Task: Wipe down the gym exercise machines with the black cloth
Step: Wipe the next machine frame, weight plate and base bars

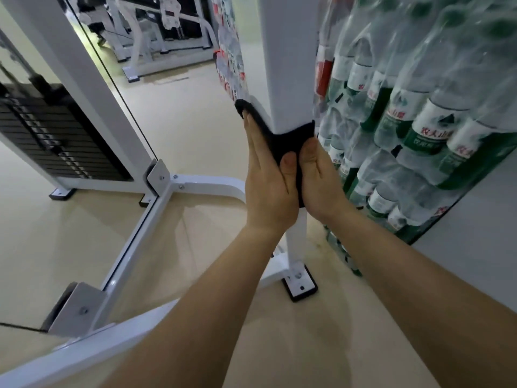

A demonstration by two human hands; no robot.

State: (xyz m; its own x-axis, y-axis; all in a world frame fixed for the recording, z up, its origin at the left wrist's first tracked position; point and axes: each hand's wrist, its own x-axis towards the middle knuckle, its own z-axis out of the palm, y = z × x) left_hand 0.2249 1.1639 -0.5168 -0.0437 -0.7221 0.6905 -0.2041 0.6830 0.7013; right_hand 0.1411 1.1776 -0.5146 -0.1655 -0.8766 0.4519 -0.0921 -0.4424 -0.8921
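Cloth, black, is wrapped round the white upright post and pressed to it from both sides. The left hand is laid flat, fingers straight along the post's left face, thumb on the cloth; the right hand is set against the right face, fingers hidden, so their curl cannot be told. Wrapped water bottles are stacked just right of the post; a weight stack is seen well to the left.

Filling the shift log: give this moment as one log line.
step: wiping post | cloth: wrapped round post | left hand: flat, pressing cloth | right hand: on cloth, fingers hidden
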